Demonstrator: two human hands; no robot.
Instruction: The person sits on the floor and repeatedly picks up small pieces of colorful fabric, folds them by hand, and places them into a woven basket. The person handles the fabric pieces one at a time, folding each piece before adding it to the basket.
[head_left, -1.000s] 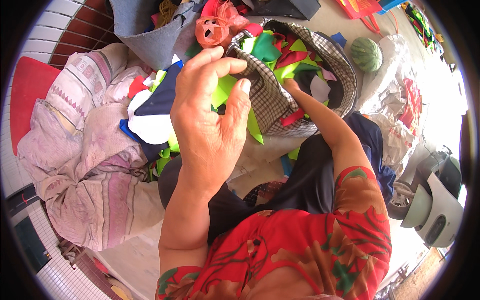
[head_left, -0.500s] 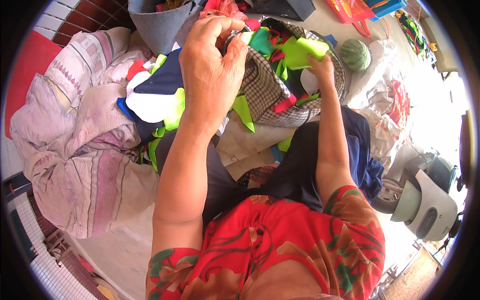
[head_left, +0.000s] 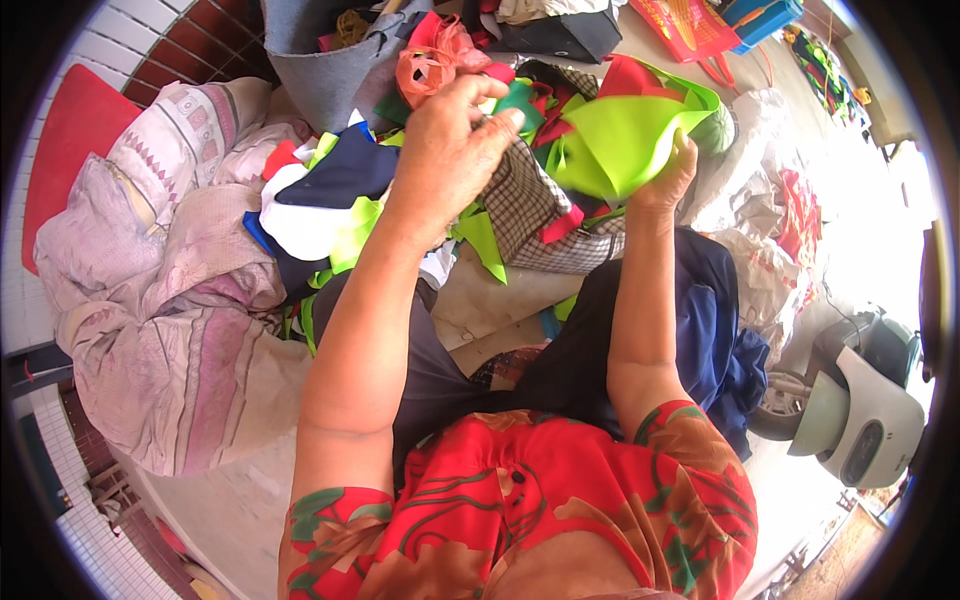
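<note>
My right hand (head_left: 668, 180) grips a lime-green fabric scrap (head_left: 620, 145) by its right side, thumb up, and holds it raised over a checked cloth bag (head_left: 522, 196). A red fabric piece (head_left: 640, 78) shows just behind the scrap. Near the bag's left edge hovers my left hand (head_left: 450, 155), its thumb and forefinger apart with nothing visible between them; the other fingers are partly hidden. Green and red scraps fill the bag's mouth, and a lime scrap (head_left: 482, 245) hangs down its near side. Left of my left forearm lies a heap with a navy scrap (head_left: 340, 165) and a white scrap (head_left: 300, 215).
A crumpled patterned quilt (head_left: 190, 310) spreads along the left. Behind it stands a grey bucket (head_left: 330, 75), with a pink plastic bag (head_left: 435, 65) beside it. A watermelon (head_left: 716, 132), white sacks (head_left: 750, 200) and a grey-white scooter (head_left: 870, 410) are on the right.
My right hand has lifted the lime-green scrap up and out toward me, spreading it wider, and the red piece now shows behind it. My left hand has shifted slightly right and down.
</note>
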